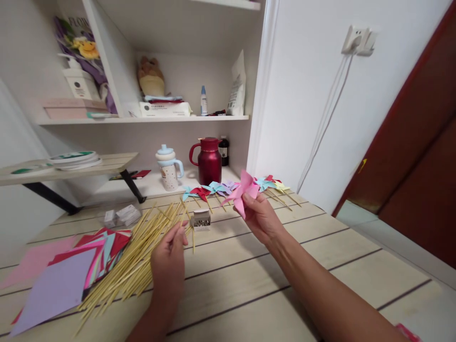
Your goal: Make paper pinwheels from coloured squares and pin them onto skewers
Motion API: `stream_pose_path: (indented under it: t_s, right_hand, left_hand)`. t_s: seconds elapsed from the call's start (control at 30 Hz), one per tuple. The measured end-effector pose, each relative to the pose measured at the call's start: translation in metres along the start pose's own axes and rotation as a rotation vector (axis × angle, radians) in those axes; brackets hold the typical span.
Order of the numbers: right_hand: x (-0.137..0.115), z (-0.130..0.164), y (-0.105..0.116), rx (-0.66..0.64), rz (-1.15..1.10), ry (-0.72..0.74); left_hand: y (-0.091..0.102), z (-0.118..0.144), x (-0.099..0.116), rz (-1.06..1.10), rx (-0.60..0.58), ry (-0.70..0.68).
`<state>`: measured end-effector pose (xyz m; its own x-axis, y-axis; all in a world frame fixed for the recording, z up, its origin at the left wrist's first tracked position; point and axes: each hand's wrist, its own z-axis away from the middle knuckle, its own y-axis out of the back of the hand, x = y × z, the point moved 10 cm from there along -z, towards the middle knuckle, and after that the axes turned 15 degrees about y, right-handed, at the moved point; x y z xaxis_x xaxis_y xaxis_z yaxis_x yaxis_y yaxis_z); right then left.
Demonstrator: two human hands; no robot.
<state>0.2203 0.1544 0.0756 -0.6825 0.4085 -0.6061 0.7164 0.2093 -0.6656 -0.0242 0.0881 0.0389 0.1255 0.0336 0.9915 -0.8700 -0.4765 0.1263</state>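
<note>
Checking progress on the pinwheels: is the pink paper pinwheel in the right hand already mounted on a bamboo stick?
No, the right hand holds the pink paper pinwheel with no stick visibly attached.

Head-height view — forward, down, close

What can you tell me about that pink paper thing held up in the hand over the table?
The pink pinwheel looks folded from thin paper, with pointed blades curling toward a middle; one long blade points down and left. No stick shows on it. The right hand holds it above the wooden table, fingers pinching its lower edge. It is tilted, face turned partly toward the camera. Behind it a row of finished pinwheels on sticks lies on the table. The left hand does not touch it.
</note>
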Motion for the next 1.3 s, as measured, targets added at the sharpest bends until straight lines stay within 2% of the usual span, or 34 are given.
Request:
stream_pose_path:
  t_s: [0.07,0.13,0.2,0.3,0.37,0.47,0.53,0.63,0.83,1.3]
  right_hand:
    - [-0.004,0.006,-0.009,-0.073,0.067,0.016]
    - [-0.008,0.015,-0.019,-0.140,0.140,0.045]
    - [-0.020,0.025,-0.037,-0.297,0.378,0.181]
    - [-0.036,0.045,-0.072,-0.572,0.682,0.440]
    - [-0.043,0.059,-0.092,-0.715,0.780,0.588]
    - [-0.047,0.074,-0.108,-0.834,0.836,0.763]
    - [-0.048,0.077,-0.111,-0.861,0.853,0.821]
    - [-0.050,0.076,-0.109,-0.834,0.871,0.855]
    - [-0.062,0.076,-0.106,-0.769,0.855,0.910]
    - [-0.076,0.080,-0.115,-0.779,0.820,0.974]
  left_hand:
    - [0.016,-0.004,0.010,0.016,0.062,-0.042]
    - [0.022,-0.003,0.020,0.004,0.090,-0.090]
    - [0.020,0.003,0.029,-0.023,0.085,-0.147]
    - [0.009,0.016,0.041,-0.025,0.009,-0.264]
    - [0.004,0.022,0.043,0.002,-0.035,-0.282]
    - [-0.001,0.026,0.042,0.024,-0.104,-0.246]
    - [-0.002,0.032,0.046,-0.001,-0.134,-0.262]
    - [-0.006,0.041,0.052,-0.048,-0.166,-0.320]
    - [-0.012,0.047,0.046,-0.068,-0.167,-0.358]
    - [0.001,0.061,0.056,-0.226,0.044,-0.594]
